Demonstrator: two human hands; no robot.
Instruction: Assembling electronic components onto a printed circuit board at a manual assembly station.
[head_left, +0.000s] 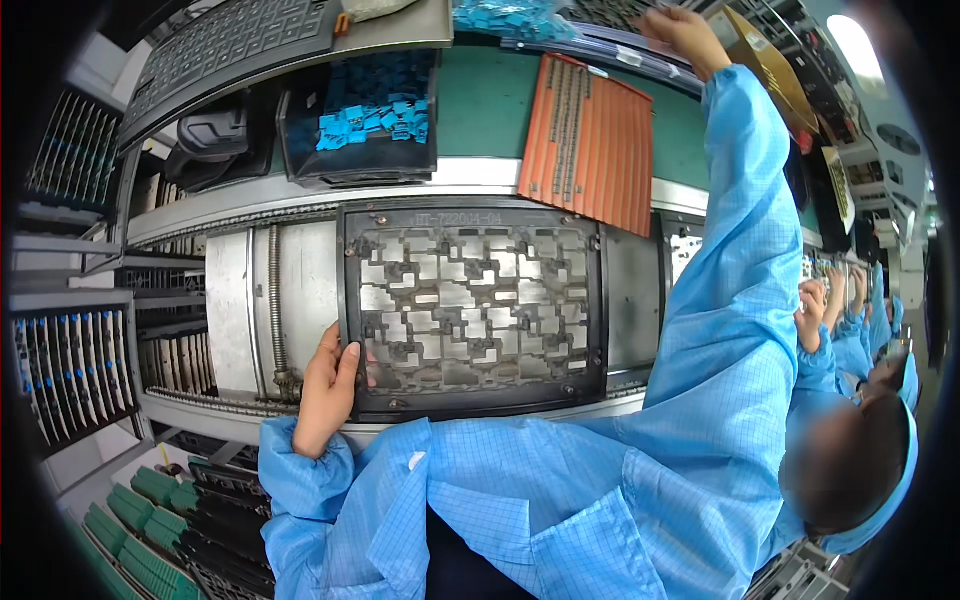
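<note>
Gripping black frame [470, 310] by near-left corner, left hand [327, 390]. Right hand [685, 32] up at shelf, grip unclear. Keep frame flat.

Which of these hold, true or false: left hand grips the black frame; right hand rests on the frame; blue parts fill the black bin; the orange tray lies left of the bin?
1. The left hand grips the black frame. True: thumb over its lower left corner.
2. The right hand rests on the frame. False: it reaches up to the far shelf.
3. Blue parts lie in the black bin. True.
4. The orange tray lies left of the bin. False: it lies to the right.
</note>
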